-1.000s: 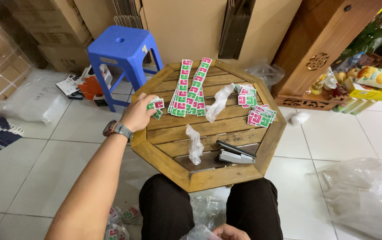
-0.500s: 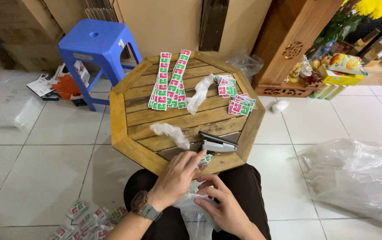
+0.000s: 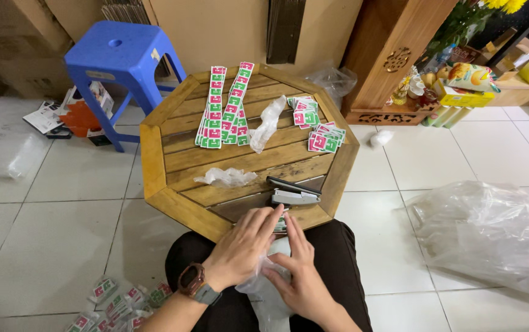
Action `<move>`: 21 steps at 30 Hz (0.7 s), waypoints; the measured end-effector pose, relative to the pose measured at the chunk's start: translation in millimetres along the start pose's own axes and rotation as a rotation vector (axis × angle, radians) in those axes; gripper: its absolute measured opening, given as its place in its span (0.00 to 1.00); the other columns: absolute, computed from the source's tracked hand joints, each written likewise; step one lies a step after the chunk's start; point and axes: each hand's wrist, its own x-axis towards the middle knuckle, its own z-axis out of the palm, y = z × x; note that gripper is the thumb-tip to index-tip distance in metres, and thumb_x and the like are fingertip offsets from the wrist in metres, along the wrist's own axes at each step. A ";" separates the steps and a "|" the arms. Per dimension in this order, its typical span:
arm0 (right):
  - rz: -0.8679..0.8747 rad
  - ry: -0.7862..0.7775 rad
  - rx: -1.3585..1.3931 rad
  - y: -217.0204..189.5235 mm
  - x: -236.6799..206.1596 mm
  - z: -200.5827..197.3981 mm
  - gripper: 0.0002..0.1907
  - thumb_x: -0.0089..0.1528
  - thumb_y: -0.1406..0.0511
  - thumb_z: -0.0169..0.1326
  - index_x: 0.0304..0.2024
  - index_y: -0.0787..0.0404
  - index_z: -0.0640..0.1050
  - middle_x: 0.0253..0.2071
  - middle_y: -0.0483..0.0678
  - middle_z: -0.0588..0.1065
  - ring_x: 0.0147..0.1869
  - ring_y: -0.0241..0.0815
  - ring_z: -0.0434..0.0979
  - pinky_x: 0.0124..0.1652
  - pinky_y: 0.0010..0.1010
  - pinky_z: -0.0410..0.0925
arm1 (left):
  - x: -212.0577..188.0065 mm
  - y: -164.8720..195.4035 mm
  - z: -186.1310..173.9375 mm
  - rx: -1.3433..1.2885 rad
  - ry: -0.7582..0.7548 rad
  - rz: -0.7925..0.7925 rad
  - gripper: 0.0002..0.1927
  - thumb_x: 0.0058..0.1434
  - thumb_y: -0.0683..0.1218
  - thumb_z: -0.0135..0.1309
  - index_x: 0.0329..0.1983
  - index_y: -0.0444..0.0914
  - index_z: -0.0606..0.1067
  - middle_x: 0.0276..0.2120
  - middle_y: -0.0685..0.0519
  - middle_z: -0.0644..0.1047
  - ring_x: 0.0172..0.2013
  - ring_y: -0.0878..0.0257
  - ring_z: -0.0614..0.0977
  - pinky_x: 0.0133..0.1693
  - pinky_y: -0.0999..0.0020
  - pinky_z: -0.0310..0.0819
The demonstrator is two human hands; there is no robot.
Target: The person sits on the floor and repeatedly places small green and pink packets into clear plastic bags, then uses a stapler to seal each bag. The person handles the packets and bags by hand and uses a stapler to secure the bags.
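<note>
My left hand and my right hand meet over my lap at the near edge of an octagonal wooden table. Between the fingers of both hands sits a small stack of green and pink packets, and a clear plastic bag lies under them on my lap. A grey stapler rests on the table just beyond my fingertips.
Long strips of green and pink packets lie at the table's far side, with two small piles to the right and crumpled plastic in the middle. A blue stool stands far left. A big plastic sheet covers the floor on the right.
My left hand drew back from the table's left side with the packets to my lap, where my right hand joined it. My head tilted down.
</note>
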 end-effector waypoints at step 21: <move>0.599 0.133 0.517 -3.5 -39.1 -47.0 0.09 0.55 0.74 0.65 0.38 0.66 0.81 0.34 0.45 0.83 0.41 0.32 0.81 0.43 0.25 0.74 | 11.2 69.2 -96.8 -0.604 0.041 -0.216 0.18 0.65 0.41 0.53 0.57 0.31 0.75 0.45 0.48 0.78 0.42 0.58 0.83 0.45 0.67 0.77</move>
